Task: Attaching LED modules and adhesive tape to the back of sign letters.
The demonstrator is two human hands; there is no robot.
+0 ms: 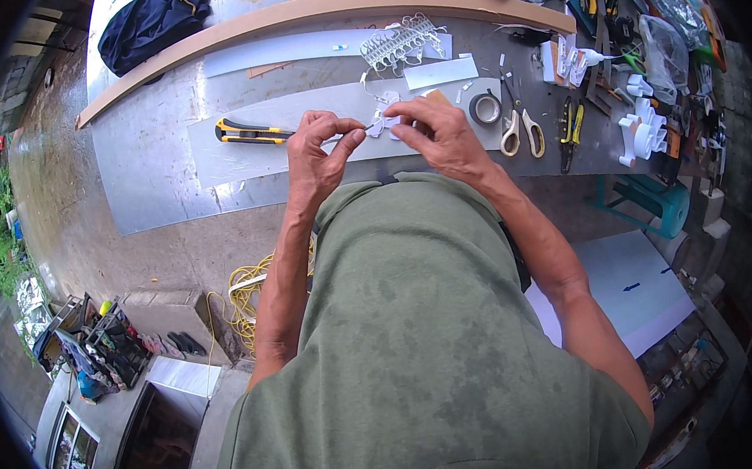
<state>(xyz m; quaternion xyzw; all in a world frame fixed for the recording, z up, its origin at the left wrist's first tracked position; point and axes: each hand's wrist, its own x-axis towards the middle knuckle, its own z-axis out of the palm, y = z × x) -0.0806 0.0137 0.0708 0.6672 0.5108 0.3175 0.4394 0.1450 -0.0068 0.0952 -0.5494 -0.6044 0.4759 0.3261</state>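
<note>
My left hand (pixel 324 147) is closed, its thumb and index finger pinching a thin, wire-like piece too small to make out fully. Opposite it, my right hand (pixel 441 132) has its fingers curled, with the thumb and index tips apart; I see nothing gripped between them. White cut pieces (pixel 376 130) lie below my fingertips. A string of white LED modules (pixel 399 45) is heaped beyond my hands, with a strand trailing toward them. Beside my left hand rests a yellow and black utility knife (pixel 251 132). To the right of my right hand are a tape roll (pixel 485 108) and scissors (pixel 521 130).
A grey sheet (pixel 240 161) covers part of the metal table (pixel 141 185). A long brown bar (pixel 291 14) crosses its far side. Pliers (pixel 571 125), white shaped pieces (pixel 644 136) and tools crowd the right. A green stool (pixel 653 202) stands below that end.
</note>
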